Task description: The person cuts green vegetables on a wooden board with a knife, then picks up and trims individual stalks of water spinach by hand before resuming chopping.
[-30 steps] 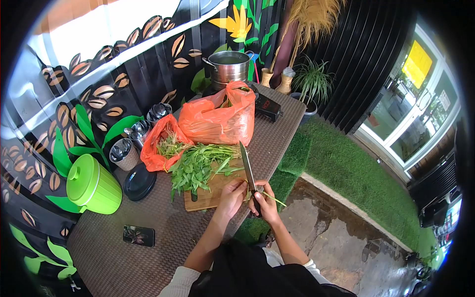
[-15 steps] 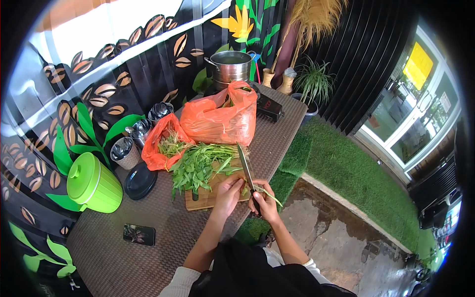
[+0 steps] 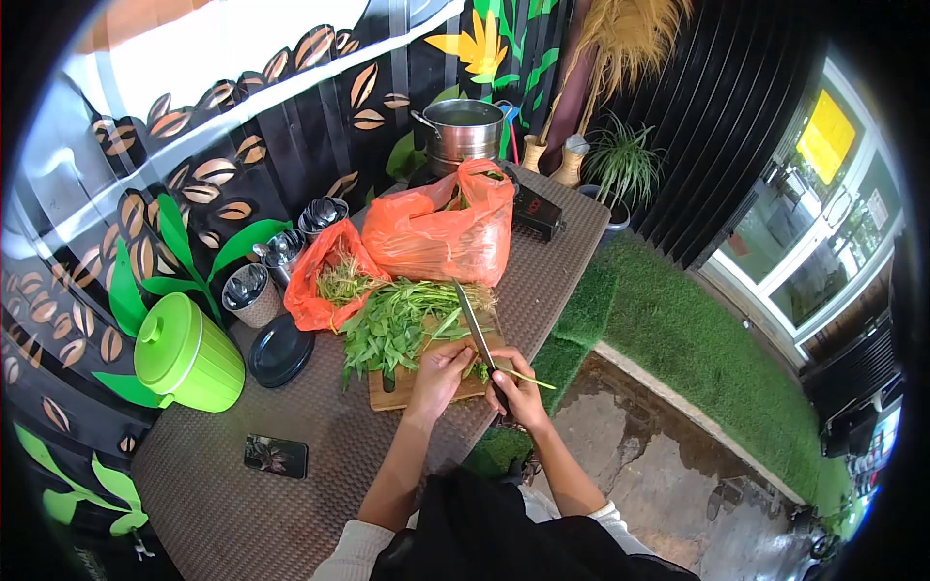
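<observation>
My right hand (image 3: 521, 395) is closed around the black handle of a knife (image 3: 472, 320), whose blade points up and away from me. A thin green vegetable stem (image 3: 535, 382) sticks out to the right past these fingers. My left hand (image 3: 441, 381) is closed in a pinch beside the knife, at the leafy end of the stem; its fingertips partly hide what they grip. Both hands are above the near edge of a wooden cutting board (image 3: 392, 397). On the board lies a pile of leafy greens (image 3: 383, 339), with the stems toward the right.
Behind the greens stand a large orange plastic bag (image 3: 436, 232) and a smaller open orange bag (image 3: 315, 290). A steel pot (image 3: 465, 140), cutlery cups (image 3: 254, 300), black plates (image 3: 281, 351), a green lidded bucket (image 3: 194, 363) and a phone (image 3: 276, 456) are on the woven-texture table (image 3: 329, 513).
The view has shifted slightly, so the table things sit a little further right. The stem beside my right hand now lies flatter. Both hands keep their grip, close together.
</observation>
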Demonstrator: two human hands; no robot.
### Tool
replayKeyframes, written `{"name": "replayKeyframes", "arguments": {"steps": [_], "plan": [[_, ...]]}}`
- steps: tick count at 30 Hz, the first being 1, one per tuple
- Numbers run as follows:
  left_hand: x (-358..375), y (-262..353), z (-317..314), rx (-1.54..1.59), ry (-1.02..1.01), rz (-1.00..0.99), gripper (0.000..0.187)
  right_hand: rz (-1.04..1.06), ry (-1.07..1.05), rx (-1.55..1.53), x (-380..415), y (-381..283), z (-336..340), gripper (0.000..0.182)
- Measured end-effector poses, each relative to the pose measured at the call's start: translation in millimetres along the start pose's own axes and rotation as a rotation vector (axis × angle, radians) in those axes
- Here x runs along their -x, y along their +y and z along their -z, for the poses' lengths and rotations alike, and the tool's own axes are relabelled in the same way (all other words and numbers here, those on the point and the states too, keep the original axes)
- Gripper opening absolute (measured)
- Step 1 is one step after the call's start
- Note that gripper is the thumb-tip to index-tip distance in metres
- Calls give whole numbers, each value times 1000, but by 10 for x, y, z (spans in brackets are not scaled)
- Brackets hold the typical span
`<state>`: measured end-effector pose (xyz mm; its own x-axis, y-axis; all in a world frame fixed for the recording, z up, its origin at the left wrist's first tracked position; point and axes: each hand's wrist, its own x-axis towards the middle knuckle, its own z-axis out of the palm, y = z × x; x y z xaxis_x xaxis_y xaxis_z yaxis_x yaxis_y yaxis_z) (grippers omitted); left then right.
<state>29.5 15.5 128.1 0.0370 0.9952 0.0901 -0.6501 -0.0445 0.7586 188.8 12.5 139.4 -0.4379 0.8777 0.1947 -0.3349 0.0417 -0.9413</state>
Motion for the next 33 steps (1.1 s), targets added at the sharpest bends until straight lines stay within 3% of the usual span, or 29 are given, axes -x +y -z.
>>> {"name": "replayKeyframes", "arguments": {"steps": [13,25,31,33], "plan": [[-17,13,52,-14,-43,26,17,-72,-67,-47,-96,-31,9,26],[-14,59,151,87,105,86,22,-143,26,61,-293,77,-145,24],[-13,-109,644,-99,388,-9,22,-278,69,102,-543,232,-290,27],[23,-53,848,-126,540,-109,22,-458,-49,49,-631,285,-320,27]]}}
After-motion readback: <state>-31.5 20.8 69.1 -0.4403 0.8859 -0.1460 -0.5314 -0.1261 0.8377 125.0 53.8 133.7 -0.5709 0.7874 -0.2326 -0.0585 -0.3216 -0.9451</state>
